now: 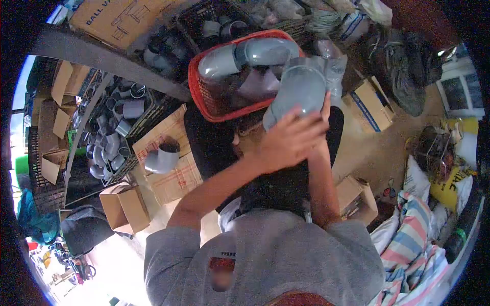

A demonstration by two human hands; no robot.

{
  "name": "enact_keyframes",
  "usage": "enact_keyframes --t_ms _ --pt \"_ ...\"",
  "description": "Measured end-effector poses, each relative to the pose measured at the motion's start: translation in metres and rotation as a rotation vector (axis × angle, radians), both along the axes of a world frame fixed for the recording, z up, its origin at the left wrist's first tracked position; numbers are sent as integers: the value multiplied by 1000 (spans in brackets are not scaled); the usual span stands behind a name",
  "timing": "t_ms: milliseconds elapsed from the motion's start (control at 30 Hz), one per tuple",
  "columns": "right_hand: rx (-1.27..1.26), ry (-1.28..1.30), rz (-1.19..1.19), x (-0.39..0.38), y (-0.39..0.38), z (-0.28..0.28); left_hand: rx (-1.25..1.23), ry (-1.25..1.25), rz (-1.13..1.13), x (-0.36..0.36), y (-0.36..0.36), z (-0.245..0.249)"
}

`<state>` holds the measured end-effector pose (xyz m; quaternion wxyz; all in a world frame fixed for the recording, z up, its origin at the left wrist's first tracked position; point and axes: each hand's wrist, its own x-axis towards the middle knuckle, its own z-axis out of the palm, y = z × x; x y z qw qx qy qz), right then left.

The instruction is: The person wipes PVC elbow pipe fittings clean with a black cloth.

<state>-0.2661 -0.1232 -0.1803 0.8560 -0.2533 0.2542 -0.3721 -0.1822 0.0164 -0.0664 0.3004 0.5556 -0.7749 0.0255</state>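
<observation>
A large grey plastic pipe elbow (302, 87), with a shiny clear wrap over it, is held up above my lap. My right hand (325, 113) grips its right side, partly hidden behind my other hand. Across the elbow's lower end lies my left hand (296, 133), blurred by motion, its fingers looking stretched out and flat. Just behind is a red plastic basket (196, 97) holding more wrapped grey elbows (219, 61).
A loose grey elbow (162, 159) rests on flattened cardboard (178, 178) to the left. Crates of grey fittings (109, 148) stand beyond. Open cardboard boxes (124, 208) sit on the floor both sides. A striped sack (411, 229) lies at the right.
</observation>
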Motion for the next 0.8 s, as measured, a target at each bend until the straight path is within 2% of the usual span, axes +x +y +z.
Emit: enact_keyframes --t_ms 33,100,133,167,233,267,300,367,400,433,500,533,567,600,633,667,733,800 --pt "-13 -6 2 7 -1 21 -13 -6 2 2 1 -7" --pt "127 60 -47 13 12 75 6 -80 -71 10 5 -19" --pt "200 95 -73 13 18 87 -81 27 -44 22 -1 -12" --pt "199 93 -76 13 21 85 -82 26 -47 33 -8 -3" --pt "112 -35 -15 13 24 77 -183 249 -15 54 -25 23" --pt "-43 62 -141 18 30 76 -126 287 20 63 -32 44" --pt "-50 54 -143 19 32 79 -133 279 17 72 -43 45" --pt "-105 144 -52 14 41 86 -116 871 -6 88 -64 38" --pt "5 136 -22 12 48 93 11 977 114 96 -68 37" --pt "-4 131 -25 11 54 98 139 1079 234 105 -70 34" --pt "122 75 -23 8 61 104 125 1169 250 114 -79 -7" --pt "-18 64 -15 4 56 91 51 1252 309 104 -76 -18" --pt "-22 60 -17 2 53 96 -24 1333 370 96 -69 -25" --pt "100 17 -21 0 53 104 81 1235 429 91 -53 -31" --pt "224 -29 -24 -1 52 108 97 1218 384 82 -39 -36" --pt "151 9 -22 -2 48 101 143 1155 375 72 -25 -22" --pt "160 14 -29 -7 45 81 196 1106 369 54 0 -2" --pt "161 13 -23 -4 41 71 28 707 281 49 16 6"
